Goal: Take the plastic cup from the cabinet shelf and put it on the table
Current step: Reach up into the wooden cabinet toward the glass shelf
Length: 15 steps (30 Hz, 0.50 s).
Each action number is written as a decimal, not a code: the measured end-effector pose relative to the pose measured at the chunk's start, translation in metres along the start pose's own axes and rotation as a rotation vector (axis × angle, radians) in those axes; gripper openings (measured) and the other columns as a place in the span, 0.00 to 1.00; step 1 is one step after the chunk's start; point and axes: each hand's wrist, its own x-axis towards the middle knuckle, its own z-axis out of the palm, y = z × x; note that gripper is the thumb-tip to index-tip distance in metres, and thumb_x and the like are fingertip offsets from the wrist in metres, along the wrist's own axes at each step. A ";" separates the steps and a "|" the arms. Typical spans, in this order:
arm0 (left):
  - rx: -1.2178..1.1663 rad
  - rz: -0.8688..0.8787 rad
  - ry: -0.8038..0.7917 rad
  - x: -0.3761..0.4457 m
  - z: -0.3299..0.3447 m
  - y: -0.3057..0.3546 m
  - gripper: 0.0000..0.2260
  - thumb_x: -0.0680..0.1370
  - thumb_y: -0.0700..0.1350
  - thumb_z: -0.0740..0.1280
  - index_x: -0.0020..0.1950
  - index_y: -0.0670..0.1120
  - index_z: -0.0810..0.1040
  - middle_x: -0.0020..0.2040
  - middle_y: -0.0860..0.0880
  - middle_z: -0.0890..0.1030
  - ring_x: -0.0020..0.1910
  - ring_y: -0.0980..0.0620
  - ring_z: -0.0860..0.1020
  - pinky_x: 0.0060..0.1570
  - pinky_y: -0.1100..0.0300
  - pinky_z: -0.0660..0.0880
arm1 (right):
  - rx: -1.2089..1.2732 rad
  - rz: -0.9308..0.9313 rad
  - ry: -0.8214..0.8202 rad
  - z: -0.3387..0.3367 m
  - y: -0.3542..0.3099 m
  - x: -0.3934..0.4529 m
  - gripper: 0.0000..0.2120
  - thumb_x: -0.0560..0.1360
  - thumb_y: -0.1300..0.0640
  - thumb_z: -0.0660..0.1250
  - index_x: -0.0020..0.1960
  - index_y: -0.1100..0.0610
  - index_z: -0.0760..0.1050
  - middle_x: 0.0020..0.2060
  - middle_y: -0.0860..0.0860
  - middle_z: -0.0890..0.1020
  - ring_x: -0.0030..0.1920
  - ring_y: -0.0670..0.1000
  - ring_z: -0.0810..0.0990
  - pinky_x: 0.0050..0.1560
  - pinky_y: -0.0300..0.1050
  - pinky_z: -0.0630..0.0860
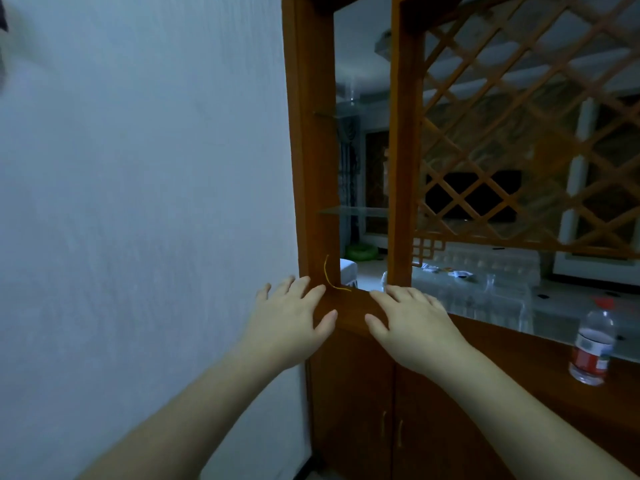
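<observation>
A clear plastic cup [352, 92] stands on the upper glass shelf [329, 113] of the wooden cabinet [311, 168], high above my hands. My left hand [291, 317] lies flat with fingers spread on the cabinet's ledge, at the corner by the wall. Beside it my right hand [412, 323] rests flat and open on the same ledge. Neither hand holds anything. A second glass shelf [349, 212] sits lower down and holds nothing that I can see.
A water bottle with a red label [593, 348] stands on the wooden counter at the right. A wooden lattice screen [519, 133] fills the upper right. A white wall [138, 202] is at the left. Cabinet doors [391, 427] lie below my hands. A thin yellow thread [328, 277] hangs at the frame.
</observation>
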 end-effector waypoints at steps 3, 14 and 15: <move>0.000 0.013 -0.004 0.027 0.015 -0.031 0.31 0.75 0.67 0.43 0.75 0.56 0.58 0.77 0.49 0.61 0.76 0.46 0.56 0.72 0.39 0.52 | 0.008 -0.043 0.010 0.016 -0.016 0.047 0.26 0.79 0.40 0.51 0.75 0.46 0.57 0.75 0.50 0.63 0.75 0.53 0.58 0.73 0.56 0.53; -0.010 0.047 0.028 0.133 0.072 -0.095 0.29 0.76 0.66 0.46 0.75 0.57 0.57 0.76 0.49 0.63 0.75 0.44 0.58 0.71 0.38 0.56 | -0.076 -0.064 0.048 0.051 -0.021 0.183 0.27 0.79 0.39 0.52 0.76 0.45 0.55 0.75 0.50 0.62 0.75 0.54 0.56 0.73 0.56 0.54; -0.016 0.053 0.038 0.146 0.075 -0.098 0.29 0.76 0.66 0.47 0.75 0.57 0.57 0.76 0.49 0.63 0.75 0.44 0.59 0.71 0.38 0.56 | -0.085 -0.063 0.059 0.052 -0.018 0.196 0.27 0.78 0.39 0.52 0.76 0.45 0.55 0.75 0.50 0.62 0.75 0.54 0.57 0.72 0.56 0.55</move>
